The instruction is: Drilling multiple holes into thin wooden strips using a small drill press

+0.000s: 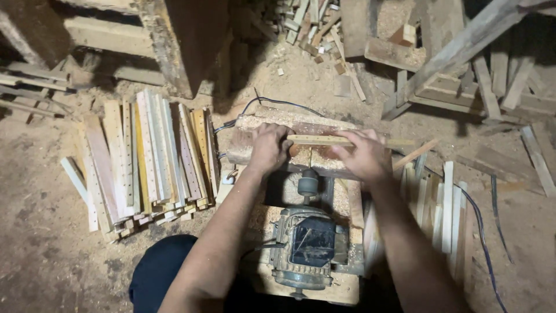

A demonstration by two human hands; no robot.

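While both bare hands press a thin wooden strip (347, 141) flat across a sawdust-covered wooden worktop (255, 124), the person's left hand (268, 148) clamps its near end with fingers curled together over the edge, and the right hand (364, 155) pins the strip farther along, fingers pressed on top of it. Below the hands sits a dusty electric motor (307, 246), its shaft (308, 184) pointing up toward the strip. To the left, a stack of drilled wooden slats (150, 156) lies on the sawdust floor (46, 232); to the right, a bundle of plain pale strips (443, 208) rests just beside the motor's mount. A dark cable (278, 103) runs out from behind the worktop, and scrap timber (463, 58) lies piled beyond.
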